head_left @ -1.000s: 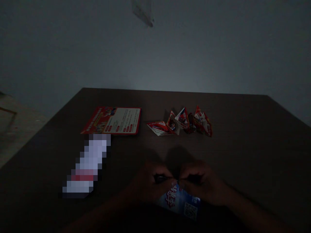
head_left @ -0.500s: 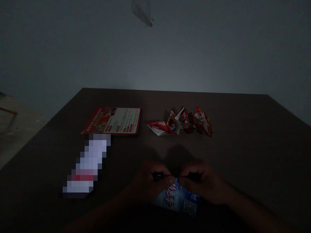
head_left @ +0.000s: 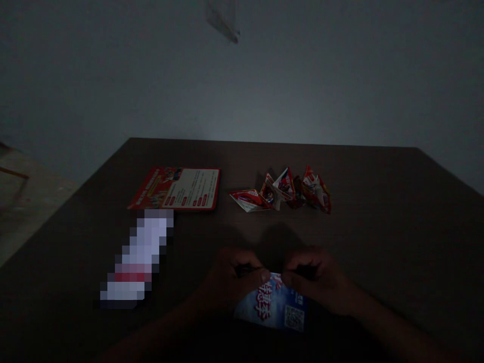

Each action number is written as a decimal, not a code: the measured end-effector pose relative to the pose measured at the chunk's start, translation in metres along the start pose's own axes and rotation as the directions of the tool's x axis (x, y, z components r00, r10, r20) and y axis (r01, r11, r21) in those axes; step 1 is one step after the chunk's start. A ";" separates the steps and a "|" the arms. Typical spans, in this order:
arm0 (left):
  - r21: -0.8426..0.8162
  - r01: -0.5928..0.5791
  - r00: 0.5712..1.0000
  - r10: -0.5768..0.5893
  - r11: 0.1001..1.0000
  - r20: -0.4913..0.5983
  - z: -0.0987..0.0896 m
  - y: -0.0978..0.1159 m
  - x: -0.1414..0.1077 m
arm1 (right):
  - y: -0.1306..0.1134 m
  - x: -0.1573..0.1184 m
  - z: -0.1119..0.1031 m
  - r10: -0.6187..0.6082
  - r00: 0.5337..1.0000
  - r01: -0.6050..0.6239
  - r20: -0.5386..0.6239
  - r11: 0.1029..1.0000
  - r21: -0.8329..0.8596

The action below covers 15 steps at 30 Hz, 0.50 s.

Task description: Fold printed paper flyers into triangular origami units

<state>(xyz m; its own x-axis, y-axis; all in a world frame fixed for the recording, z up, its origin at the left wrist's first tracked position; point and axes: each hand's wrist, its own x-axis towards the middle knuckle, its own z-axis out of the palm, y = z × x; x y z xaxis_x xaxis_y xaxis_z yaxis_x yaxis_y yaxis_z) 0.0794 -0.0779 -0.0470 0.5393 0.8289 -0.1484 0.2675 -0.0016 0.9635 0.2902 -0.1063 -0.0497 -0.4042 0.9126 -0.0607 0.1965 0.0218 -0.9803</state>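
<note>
The blue printed sheet (head_left: 278, 305) sits low in the view, near the 6 o'clock edge of the dark table (head_left: 381, 217), with its QR code at the sheet's own 4 o'clock. The left hand (head_left: 231, 282) pinches its far edge between thumb and finger at about 11 o'clock, the right hand (head_left: 329, 287) likewise at about 1 o'clock.

What has just changed is the gap: a second ago the thumbs all but met over that edge, and now they stand a little apart — a short stretch of rim and some red lettering show between them. More of the printed face is visible too. This suggests the fingers are working outward along the edge, perhaps pressing it or shifting their grip; whether the sheet is doubled there, I cannot tell.

Seen from the sheet, a row of red-and-white folded papers (head_left: 286, 186) stands at 12 o'clock, well apart from both hands. A red-bordered printed card (head_left: 191, 189) lies flat towards 10:30, and a pale, pixelated object (head_left: 142, 254) lies at 9:30.
</note>
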 end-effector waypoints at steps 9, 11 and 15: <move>0.002 0.010 1.000 -0.010 1.000 -0.012 0.001 0.003 0.001 | 0.001 -0.001 -0.001 0.005 1.000 -0.005 -0.001 1.000 0.020; -0.006 0.020 1.000 -0.020 1.000 -0.014 0.001 0.002 0.001 | -0.001 -0.001 -0.001 0.021 1.000 -0.021 0.008 0.999 0.028; -0.015 0.041 0.999 -0.041 0.999 -0.022 0.001 0.003 -0.001 | -0.002 0.000 -0.001 0.031 1.000 -0.031 0.003 0.999 0.032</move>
<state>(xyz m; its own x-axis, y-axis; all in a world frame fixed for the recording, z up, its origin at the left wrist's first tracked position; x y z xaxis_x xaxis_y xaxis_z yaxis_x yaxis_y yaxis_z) 0.0806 -0.0788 -0.0440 0.5103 0.8404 -0.1827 0.2774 0.0403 0.9599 0.2906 -0.1065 -0.0478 -0.4007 0.9116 -0.0917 0.1802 -0.0197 -0.9834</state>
